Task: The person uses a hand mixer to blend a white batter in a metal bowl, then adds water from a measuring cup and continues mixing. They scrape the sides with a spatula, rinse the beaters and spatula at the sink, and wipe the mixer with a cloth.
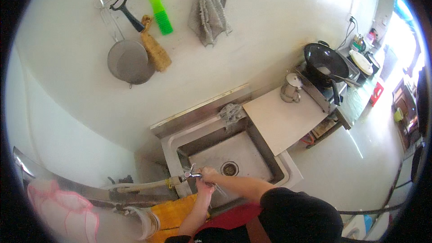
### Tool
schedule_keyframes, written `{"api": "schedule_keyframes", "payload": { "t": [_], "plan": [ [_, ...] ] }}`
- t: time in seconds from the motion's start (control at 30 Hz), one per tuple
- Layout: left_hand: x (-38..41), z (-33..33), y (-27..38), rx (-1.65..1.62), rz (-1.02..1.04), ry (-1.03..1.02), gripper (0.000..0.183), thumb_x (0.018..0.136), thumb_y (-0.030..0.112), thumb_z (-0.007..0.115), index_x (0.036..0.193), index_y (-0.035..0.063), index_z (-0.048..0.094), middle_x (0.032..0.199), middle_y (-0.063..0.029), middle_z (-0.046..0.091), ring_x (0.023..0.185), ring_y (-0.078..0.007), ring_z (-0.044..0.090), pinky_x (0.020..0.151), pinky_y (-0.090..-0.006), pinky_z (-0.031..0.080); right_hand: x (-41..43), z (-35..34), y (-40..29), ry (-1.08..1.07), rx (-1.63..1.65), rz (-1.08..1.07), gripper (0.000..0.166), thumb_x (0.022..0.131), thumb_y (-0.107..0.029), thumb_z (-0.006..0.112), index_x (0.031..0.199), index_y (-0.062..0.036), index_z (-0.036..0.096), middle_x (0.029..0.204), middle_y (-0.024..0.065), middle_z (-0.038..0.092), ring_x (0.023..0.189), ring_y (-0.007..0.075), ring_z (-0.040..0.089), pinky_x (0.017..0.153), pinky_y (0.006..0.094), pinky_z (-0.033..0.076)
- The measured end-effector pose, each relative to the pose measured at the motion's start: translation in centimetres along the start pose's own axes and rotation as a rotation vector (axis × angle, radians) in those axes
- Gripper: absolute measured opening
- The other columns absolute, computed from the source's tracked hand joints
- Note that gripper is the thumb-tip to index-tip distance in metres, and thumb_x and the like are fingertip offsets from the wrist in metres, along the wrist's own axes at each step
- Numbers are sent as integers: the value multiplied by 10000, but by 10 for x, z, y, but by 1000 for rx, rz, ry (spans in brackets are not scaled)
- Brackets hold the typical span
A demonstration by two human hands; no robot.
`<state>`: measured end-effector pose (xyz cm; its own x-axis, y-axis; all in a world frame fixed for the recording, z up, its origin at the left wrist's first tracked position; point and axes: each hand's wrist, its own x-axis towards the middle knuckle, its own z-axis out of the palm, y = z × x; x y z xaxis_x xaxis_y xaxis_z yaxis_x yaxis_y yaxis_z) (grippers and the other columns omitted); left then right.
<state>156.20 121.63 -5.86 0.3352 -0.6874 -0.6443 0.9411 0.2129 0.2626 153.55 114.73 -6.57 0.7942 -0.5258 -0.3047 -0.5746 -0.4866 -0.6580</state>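
Over the left side of a steel sink (216,152), my two hands meet at a metal tap (188,174). My right hand (210,174) reaches across from the right, close against the spout end. Just below it is my left hand (204,185), wet, with its fingers mostly hidden by the right. Water (221,190) runs down past the left wrist into the basin. No held object shows in either hand, and the finger positions are too small and overlapped to tell. The round drain (230,168) lies to the right of the hands.
A grey cloth (231,112) rests on the sink's back rim. Right of it, a white board (283,121) carries a metal jug (291,88), beside a black wok (325,62) on a stove. A yellow cloth (175,214) and white bucket (148,222) are at left. A strainer (130,61) hangs above.
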Motion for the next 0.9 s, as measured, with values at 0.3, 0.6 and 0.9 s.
{"api": "schedule_keyframes", "payload": {
  "t": [0.3, 0.6, 0.9],
  "plan": [
    [40, 22, 4, 214, -86, -52, 309, 827, 406, 458, 867, 118, 561, 801, -50, 589, 645, -183, 560, 499, -299, 462, -42, -18, -3, 107, 175, 153, 384, 831, -269, 400, 1021, 25, 557, 1043, 222, 547, 960, 355, 546, 798, 443, 441],
    [56, 31, -3, 361, -187, -74, 312, 817, 411, 473, 853, 112, 556, 790, -48, 588, 622, -178, 556, 462, -286, 449, -50, -23, 2, 375, 328, 310, 324, 817, -245, 421, 997, -13, 559, 995, 209, 551, 950, 348, 530, 820, 435, 422],
    [37, -3, 21, 378, -278, -29, 316, 807, 415, 488, 838, 107, 552, 779, -47, 587, 599, -174, 552, 425, -272, 436, -12, 17, -26, 370, 54, 384, 286, 683, -198, 585, 945, -82, 573, 916, 123, 591, 852, 279, 578, 730, 399, 471]
  ]
}}
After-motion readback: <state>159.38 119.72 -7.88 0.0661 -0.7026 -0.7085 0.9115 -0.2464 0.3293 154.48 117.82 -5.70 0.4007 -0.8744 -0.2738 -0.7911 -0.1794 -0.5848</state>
